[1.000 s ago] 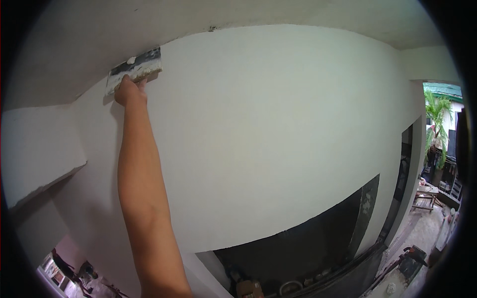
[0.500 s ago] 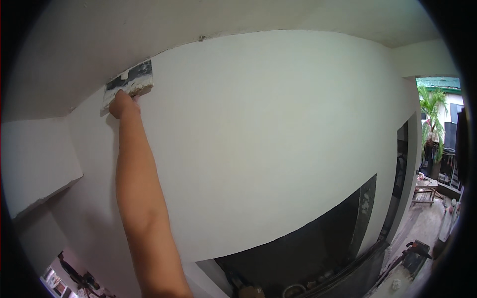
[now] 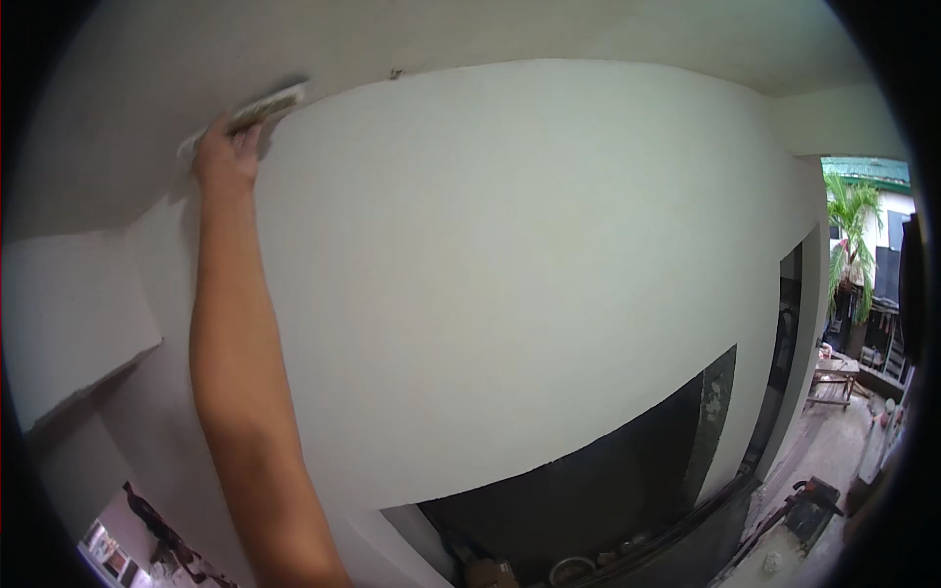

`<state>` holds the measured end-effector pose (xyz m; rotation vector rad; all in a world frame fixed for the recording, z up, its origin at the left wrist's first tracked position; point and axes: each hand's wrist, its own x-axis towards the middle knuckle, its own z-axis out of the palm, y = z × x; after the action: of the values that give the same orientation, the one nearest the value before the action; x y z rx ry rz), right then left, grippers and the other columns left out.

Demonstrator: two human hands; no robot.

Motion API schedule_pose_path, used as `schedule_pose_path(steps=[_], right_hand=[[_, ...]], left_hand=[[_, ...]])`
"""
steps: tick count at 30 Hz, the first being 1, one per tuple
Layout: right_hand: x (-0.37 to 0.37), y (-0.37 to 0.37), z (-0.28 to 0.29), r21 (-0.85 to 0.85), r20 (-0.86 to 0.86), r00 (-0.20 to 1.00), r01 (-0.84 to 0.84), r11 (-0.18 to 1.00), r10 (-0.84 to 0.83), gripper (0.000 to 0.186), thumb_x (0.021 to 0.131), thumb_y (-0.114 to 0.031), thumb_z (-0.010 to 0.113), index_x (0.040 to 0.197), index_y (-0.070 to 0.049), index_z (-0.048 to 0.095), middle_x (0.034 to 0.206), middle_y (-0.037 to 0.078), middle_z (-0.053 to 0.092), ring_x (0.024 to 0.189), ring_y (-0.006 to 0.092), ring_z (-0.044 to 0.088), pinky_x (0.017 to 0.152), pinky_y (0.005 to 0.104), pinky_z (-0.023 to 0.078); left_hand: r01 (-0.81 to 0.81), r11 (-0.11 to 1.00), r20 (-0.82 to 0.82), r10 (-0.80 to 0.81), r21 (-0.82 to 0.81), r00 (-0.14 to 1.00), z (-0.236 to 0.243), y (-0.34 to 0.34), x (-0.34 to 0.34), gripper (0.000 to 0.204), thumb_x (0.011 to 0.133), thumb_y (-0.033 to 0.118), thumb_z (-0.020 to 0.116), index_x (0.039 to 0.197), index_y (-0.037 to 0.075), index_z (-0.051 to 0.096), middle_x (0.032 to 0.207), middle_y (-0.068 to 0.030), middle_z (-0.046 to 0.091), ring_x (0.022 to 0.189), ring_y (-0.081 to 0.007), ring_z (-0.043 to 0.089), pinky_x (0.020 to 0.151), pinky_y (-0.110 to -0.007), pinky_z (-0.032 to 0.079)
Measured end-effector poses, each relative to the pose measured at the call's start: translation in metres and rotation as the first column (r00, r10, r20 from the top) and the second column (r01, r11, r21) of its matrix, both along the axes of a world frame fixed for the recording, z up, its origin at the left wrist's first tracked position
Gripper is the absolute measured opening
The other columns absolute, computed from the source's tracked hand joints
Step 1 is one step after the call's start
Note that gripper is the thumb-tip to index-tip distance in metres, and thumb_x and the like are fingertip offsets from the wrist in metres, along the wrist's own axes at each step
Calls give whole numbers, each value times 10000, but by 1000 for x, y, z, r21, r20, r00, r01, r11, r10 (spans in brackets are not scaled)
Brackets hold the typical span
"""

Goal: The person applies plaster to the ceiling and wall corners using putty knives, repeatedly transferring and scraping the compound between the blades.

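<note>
My left hand (image 3: 227, 155) is raised at the upper left, fingers closed round a wide putty knife (image 3: 270, 107). The tool appears almost edge-on, pale with putty along its length and slightly blurred. It lies up against the ceiling (image 3: 470, 34), just above the line where the ceiling meets the white wall (image 3: 510, 245). Its handle is mostly hidden by my fingers. The bare forearm rises from the lower edge in front of the wall. My right hand is out of view.
A dark rectangular opening (image 3: 588, 470) cuts into the lower wall, with a round basin (image 3: 571, 571) and a box (image 3: 490, 573) at its bottom. A boxed ledge (image 3: 74, 318) juts out at left. A doorway at right shows a palm (image 3: 851, 230) and a small wooden table (image 3: 833, 380) outdoors.
My left hand has moved up and slightly left with the putty knife. The blade, shown broad-faced against the top of the wall before, has tilted and now appears edge-on at the ceiling.
</note>
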<state>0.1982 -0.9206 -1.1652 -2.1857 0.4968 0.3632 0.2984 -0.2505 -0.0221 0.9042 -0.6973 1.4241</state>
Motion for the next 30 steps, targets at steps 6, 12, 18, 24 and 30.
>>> schedule_pose_path(steps=[6,12,18,24,30], right_hand=[[30,2,-23,-124,-184,963,-220,967,196,486,806,-277,715,1184,16,632,1188,242,650,1099,340,613,959,408,471],[29,25,-8,-133,-96,989,-129,983,117,434,834,-278,682,1159,5,627,1125,233,653,1051,360,612,926,424,472],[28,47,26,-82,3,994,-104,991,105,386,862,-278,648,1135,-6,622,1063,223,657,1004,381,612,893,440,472],[47,88,76,50,177,978,-123,991,112,342,890,-279,615,1110,-17,618,1001,214,660,957,401,611,860,456,473],[92,150,187,92,441,873,-274,957,208,304,913,-273,584,1085,-24,610,951,226,655,921,423,613,822,474,470]], left_hand=[[-13,992,82,24,-124,996,-98,25,10,522,940,83,588,1377,-92,360,1397,-226,414,1289,-351,447,1066,-490,442],[169,960,103,-149,-224,983,-104,84,18,510,931,103,618,1376,-29,407,1370,-163,477,1262,-300,481,1068,-483,403],[-71,987,89,84,-143,992,-109,101,40,536,919,106,645,1385,-7,406,1338,-129,514,1246,-280,498,1078,-471,369],[-4,988,42,10,-155,999,-106,86,26,538,931,126,635,1398,-7,403,1365,-137,500,1266,-276,488,1065,-458,401],[-63,976,-152,32,-208,988,-178,62,-7,504,940,161,626,1381,-14,454,1344,-134,524,1199,-268,548,1001,-406,462]])
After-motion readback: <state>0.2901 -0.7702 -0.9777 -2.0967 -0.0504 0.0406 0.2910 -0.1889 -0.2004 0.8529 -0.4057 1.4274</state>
